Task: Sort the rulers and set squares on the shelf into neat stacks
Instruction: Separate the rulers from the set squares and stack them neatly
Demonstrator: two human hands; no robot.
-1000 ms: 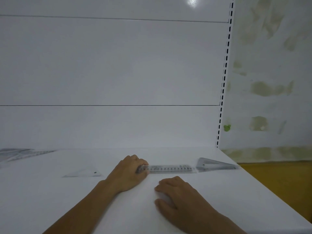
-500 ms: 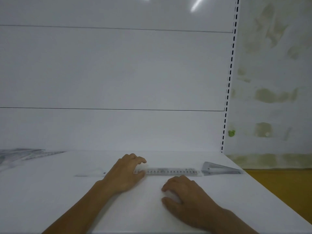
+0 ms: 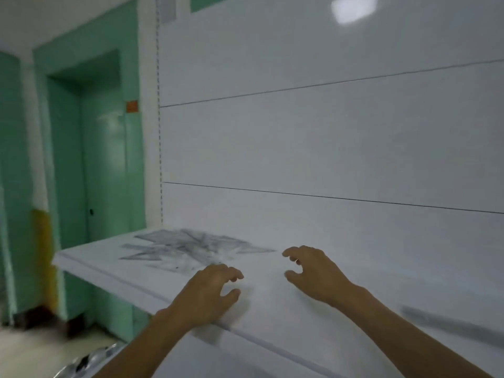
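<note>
The left hand (image 3: 210, 290) and right hand (image 3: 313, 271) hover over the shelf (image 3: 272, 331), fingers loosely curled and holding nothing. Just beyond the left fingertips, slightly leftward, lies the blurred pile of rulers and set squares (image 3: 188, 246), splayed every way; the left hand is nearer.

A white shelf (image 3: 272, 309) backed by glossy white panels (image 3: 327, 145) catching a glare of light (image 3: 351, 9); to the left, mint-green doors (image 3: 103, 159) and a pale floor (image 3: 41, 350)

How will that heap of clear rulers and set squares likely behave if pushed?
The heap lies flat and criss-crossed on the glossy shelf, so pieces would probably slide and fan apart. They look thin and light, likely awkward to pick up.
</note>
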